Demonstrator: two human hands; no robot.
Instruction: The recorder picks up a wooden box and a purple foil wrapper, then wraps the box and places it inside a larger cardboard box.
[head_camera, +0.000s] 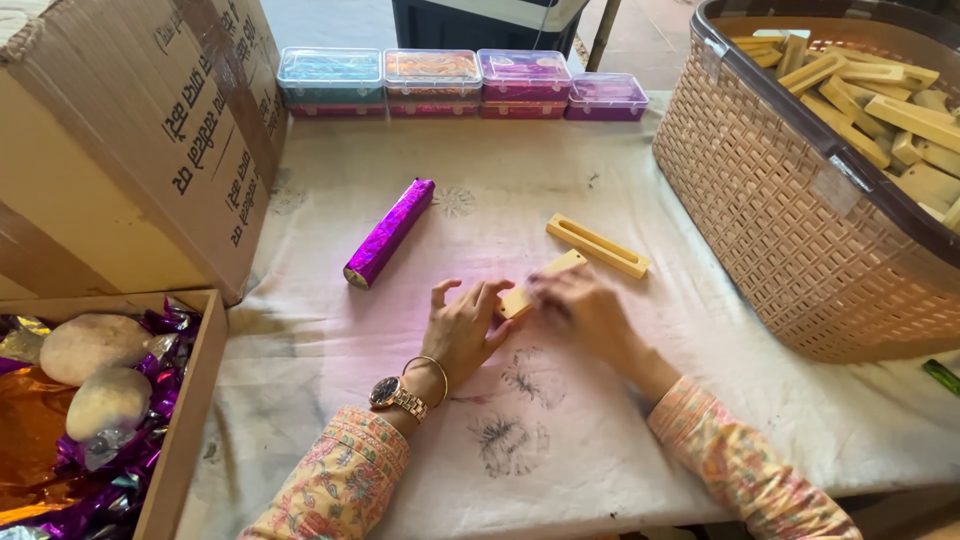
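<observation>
Both my hands meet at the middle of the cloth-covered table (560, 180) around a small pale wooden block (540, 282). My left hand (468, 322), with a watch and bangle on its wrist, pinches the block's near end. My right hand (580, 305) is blurred and rests over the block's right side. Just beyond lies a second wooden piece (597, 245) with a long slot in its top. A purple foil-wrapped bar (389, 232) lies to the left of the hands.
A woven plastic basket (790, 220) full of wooden pieces stands at the right. A large cardboard box (130, 140) and a wooden tray (190, 400) with foil and two pale lumps are at the left. Several clear plastic boxes (432, 80) line the far edge.
</observation>
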